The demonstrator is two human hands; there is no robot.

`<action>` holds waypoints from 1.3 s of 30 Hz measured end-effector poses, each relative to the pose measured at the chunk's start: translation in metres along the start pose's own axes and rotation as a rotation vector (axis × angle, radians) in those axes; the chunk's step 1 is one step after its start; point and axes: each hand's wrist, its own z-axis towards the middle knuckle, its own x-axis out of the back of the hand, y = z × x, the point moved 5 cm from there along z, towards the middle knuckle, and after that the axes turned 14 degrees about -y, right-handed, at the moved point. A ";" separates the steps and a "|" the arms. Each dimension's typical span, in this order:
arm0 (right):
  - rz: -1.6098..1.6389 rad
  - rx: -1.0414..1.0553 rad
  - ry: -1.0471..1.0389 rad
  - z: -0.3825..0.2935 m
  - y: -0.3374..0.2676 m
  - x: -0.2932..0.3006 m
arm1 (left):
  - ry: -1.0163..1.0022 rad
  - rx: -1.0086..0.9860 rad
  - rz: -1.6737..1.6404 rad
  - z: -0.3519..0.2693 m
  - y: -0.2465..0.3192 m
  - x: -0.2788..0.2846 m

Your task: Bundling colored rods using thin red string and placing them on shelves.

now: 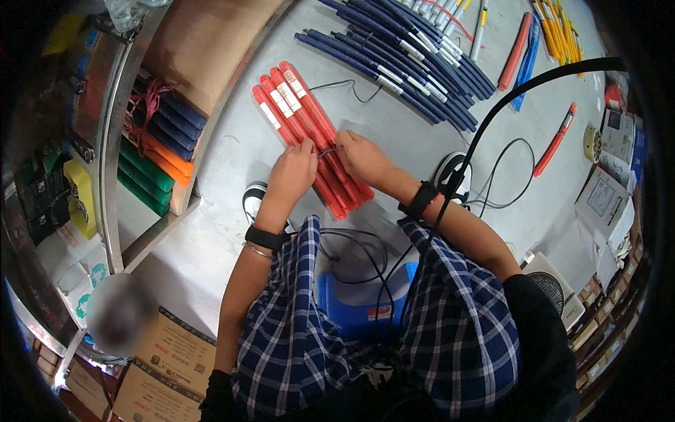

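Note:
Several red plastic-wrapped rods (295, 113) lie side by side on the grey floor, white labels near their far ends. A thin dark tie (328, 152) crosses over them at mid-length. My left hand (296, 169) pinches one end of the tie at the rods' left side. On the right side my right hand (361, 158) holds the other end, its fingers bent close to the rods. Both hands rest against the bundle, a short gap between them.
Dark blue rods (390, 63) are piled beyond the bundle. A metal-framed shelf (113, 142) holding coloured rods stands left. A black cable (527, 84) arches across the right side. Cardboard boxes (179, 345) are at lower left, a blue stool (343, 311) between my legs, and a fan (548, 285) at right.

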 end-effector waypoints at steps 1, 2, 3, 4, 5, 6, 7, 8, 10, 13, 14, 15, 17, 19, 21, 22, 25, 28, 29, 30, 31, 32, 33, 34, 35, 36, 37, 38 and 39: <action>0.007 -0.015 -0.004 0.000 0.000 0.001 | 0.016 -0.012 0.004 0.000 0.001 0.002; 0.006 -0.015 -0.006 0.000 -0.001 0.001 | -0.019 0.021 -0.064 0.000 -0.001 0.002; -0.003 -0.015 0.001 -0.001 -0.002 0.002 | -0.067 0.057 -0.137 0.001 -0.003 0.002; -0.009 -0.022 -0.001 -0.001 -0.003 0.003 | -0.056 0.055 -0.133 0.001 -0.003 0.007; -0.012 -0.014 0.007 -0.001 -0.005 0.004 | -0.086 0.020 -0.046 0.002 -0.002 0.010; -0.028 -0.032 -0.013 -0.001 -0.006 0.003 | -0.140 0.003 0.043 0.004 0.000 0.011; -0.043 -0.050 -0.030 -0.002 -0.007 0.002 | -0.114 -0.016 0.042 0.006 0.001 0.016; -0.044 -0.050 -0.031 -0.002 -0.009 0.001 | -0.206 -0.004 0.153 0.009 0.001 0.014; -0.109 -0.042 -0.024 -0.003 -0.013 -0.001 | -0.296 0.009 0.265 0.014 0.002 0.010; -0.134 -0.053 -0.025 -0.003 -0.015 -0.002 | -0.400 0.029 0.318 0.019 0.001 0.001; -0.136 -0.054 -0.021 -0.003 -0.015 -0.001 | -0.375 -0.033 0.256 0.020 0.003 0.000; -0.146 -0.056 -0.014 -0.002 -0.015 -0.001 | -0.373 -0.084 0.189 0.020 0.003 -0.001; -0.157 -0.058 -0.007 -0.002 -0.015 -0.001 | -0.331 -0.071 0.147 0.021 -0.001 0.000; -0.157 -0.066 -0.011 -0.003 -0.015 -0.003 | -0.315 -0.047 0.099 0.022 -0.003 0.000; -0.174 -0.080 -0.009 -0.003 -0.017 -0.004 | -0.357 0.099 0.047 0.022 -0.009 -0.001; -0.192 -0.095 -0.004 -0.003 -0.017 -0.004 | -0.357 0.100 0.055 0.022 -0.007 0.000; -0.181 -0.157 0.024 -0.004 -0.019 -0.002 | -0.102 -0.111 0.144 0.021 0.009 0.017; -0.109 -0.236 0.007 -0.001 -0.017 -0.002 | -0.111 -0.149 -0.030 0.024 0.009 0.021; -0.108 -0.228 0.011 0.001 -0.018 -0.001 | -0.134 -0.099 -0.131 0.026 0.004 0.020; -0.053 -0.247 0.017 0.002 -0.017 -0.002 | -0.156 -0.024 -0.226 0.026 -0.002 0.017; 0.002 -0.271 0.018 0.004 -0.015 -0.003 | -0.160 -0.045 -0.232 0.025 -0.003 0.013; 0.002 -0.265 0.023 0.004 -0.015 -0.004 | -0.080 -0.039 -0.229 0.022 -0.004 0.011; 0.017 -0.251 0.032 0.004 -0.014 -0.004 | -0.016 -0.037 -0.227 0.020 -0.006 0.008; 0.035 -0.235 0.034 0.003 -0.014 -0.006 | -0.002 -0.031 -0.228 0.017 -0.011 0.006; 0.032 -0.241 0.035 0.002 -0.012 -0.007 | 0.055 -0.060 -0.165 0.013 -0.015 0.007; 0.051 -0.261 0.029 0.002 -0.009 -0.008 | 0.090 -0.039 -0.100 0.010 -0.019 0.006; 0.065 -0.321 0.001 0.001 -0.002 -0.009 | 0.117 -0.092 -0.109 0.009 -0.019 0.004; 0.062 -0.285 0.019 0.001 -0.001 -0.008 | 0.153 -0.081 -0.088 0.007 -0.021 0.003; 0.039 -0.302 0.018 0.001 0.002 -0.009 | 0.186 -0.066 -0.070 0.004 -0.021 0.001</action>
